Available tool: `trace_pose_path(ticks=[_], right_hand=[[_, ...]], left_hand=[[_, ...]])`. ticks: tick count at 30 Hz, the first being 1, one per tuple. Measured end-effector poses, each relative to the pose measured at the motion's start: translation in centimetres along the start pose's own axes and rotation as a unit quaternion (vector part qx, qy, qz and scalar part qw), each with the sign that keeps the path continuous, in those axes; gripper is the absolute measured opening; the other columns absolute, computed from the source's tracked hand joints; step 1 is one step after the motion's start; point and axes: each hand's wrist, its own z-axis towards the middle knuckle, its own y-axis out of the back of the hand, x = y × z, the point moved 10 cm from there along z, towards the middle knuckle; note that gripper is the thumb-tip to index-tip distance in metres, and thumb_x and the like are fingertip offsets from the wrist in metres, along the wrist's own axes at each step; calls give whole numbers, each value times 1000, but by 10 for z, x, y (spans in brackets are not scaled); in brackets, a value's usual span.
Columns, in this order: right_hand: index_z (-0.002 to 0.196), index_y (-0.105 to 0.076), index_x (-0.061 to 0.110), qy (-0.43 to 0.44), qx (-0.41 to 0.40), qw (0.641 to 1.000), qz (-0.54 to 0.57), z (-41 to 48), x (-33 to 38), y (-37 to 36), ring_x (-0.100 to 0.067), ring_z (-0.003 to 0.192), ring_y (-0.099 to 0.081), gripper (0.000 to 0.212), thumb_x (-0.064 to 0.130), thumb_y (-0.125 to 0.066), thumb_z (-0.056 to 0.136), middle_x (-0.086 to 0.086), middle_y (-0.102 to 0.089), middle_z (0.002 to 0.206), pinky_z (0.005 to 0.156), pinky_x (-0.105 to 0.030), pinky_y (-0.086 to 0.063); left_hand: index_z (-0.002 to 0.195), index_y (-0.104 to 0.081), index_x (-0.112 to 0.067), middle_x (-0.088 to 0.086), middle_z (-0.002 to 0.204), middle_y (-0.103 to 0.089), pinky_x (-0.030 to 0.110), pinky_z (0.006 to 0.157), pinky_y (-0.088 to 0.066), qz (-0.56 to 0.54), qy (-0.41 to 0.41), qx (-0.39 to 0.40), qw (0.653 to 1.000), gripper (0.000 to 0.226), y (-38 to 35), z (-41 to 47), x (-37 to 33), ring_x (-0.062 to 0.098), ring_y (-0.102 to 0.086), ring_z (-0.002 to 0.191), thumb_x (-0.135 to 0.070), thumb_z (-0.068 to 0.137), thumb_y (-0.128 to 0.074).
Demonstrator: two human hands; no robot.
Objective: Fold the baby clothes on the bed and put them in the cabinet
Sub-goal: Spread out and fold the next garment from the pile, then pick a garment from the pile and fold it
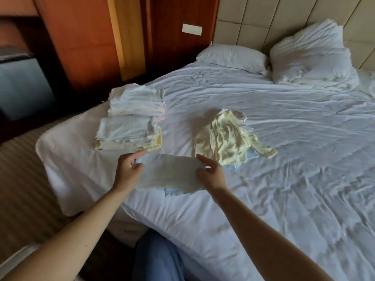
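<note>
**Folding at the bed's edge**

On the bed (284, 159), a yellow heap (225, 140) of unfolded clothes lies loose. Just in front of the heap and to its left, a white garment (168, 172) is stretched between two hands. The left hand (128, 171) pinches one end and the right hand (211, 175) the other. Left of the heap sit two folded stacks (127, 134), one behind the other. Well behind the heap lie the pillows (231, 55).

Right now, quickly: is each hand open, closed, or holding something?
Left hand: holding the left end of the pale white folded baby garment.
Right hand: holding its right end.
</note>
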Motion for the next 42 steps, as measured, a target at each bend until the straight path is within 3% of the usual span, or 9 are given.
trace_pose_path(ticks=[5,7,9,12,16,20,26,34,42], right_hand=[[126,-65,20,8,42,999,-7,36,8,-88,-15,76,-61,55,-4,-49,79,-14,-67,112,74,-32,-55],[126,-65,19,13,48,999,-18,50,8,-113,-17,94,-64,56,-3,-49,78,-11,-66,121,89,-36,-56],[127,-64,18,13,51,998,-43,63,3,-130,-19,105,-64,56,-2,-50,77,-8,-63,126,92,-35,-55],[131,-62,18,15,55,989,-133,77,-7,-146,-13,108,-61,55,2,-51,80,-5,-57,133,85,-14,-49],[135,-55,26,33,85,939,-333,78,-20,-160,-24,115,-56,48,16,-49,88,-9,-48,132,93,-31,-48],[139,-49,32,75,80,892,-439,65,-12,-154,-25,130,-39,46,32,-47,93,-1,-30,149,96,-38,-44],[146,-39,32,158,117,856,-477,14,3,-133,-17,143,-26,51,34,-49,96,5,-26,157,111,-38,-33],[149,-34,31,152,48,838,-521,-67,27,3,-14,147,-18,56,31,-51,95,7,-23,160,116,-33,-24],[151,-32,25,163,-13,834,-526,-134,53,86,-15,148,-18,63,30,-55,93,1,-27,159,121,-30,-14]], left_hand=[[119,-64,7,5,113,-63,-4,77,-38,33,22,-44,998,43,56,34,50,14,-57,105,18,80,-49],[117,-65,8,8,104,-65,-2,75,-39,52,25,-49,997,43,67,49,69,16,-58,98,18,78,-49],[114,-68,6,11,97,-66,8,76,-45,73,33,-44,996,42,71,62,89,19,-60,91,12,76,-50],[117,-69,-6,12,114,-63,34,93,-52,113,63,-10,992,49,67,72,119,24,-64,104,-8,72,-49],[127,-62,-25,6,135,-39,37,93,-48,258,94,32,961,47,57,59,137,25,-52,116,-8,83,-59],[118,-68,-21,12,131,-50,44,86,-49,337,-10,2,942,49,57,47,110,36,-51,114,-3,72,-69],[124,-64,-14,9,125,-57,43,95,-49,270,-130,108,948,42,-2,7,52,31,-52,120,-19,82,-67],[147,-36,-12,4,148,-42,33,108,-35,233,-176,224,930,61,-98,-60,-60,22,-34,141,-31,93,-60],[147,-34,-20,2,147,-41,33,98,-43,218,-199,238,925,63,-122,-123,-152,21,-46,130,-38,92,-60]])
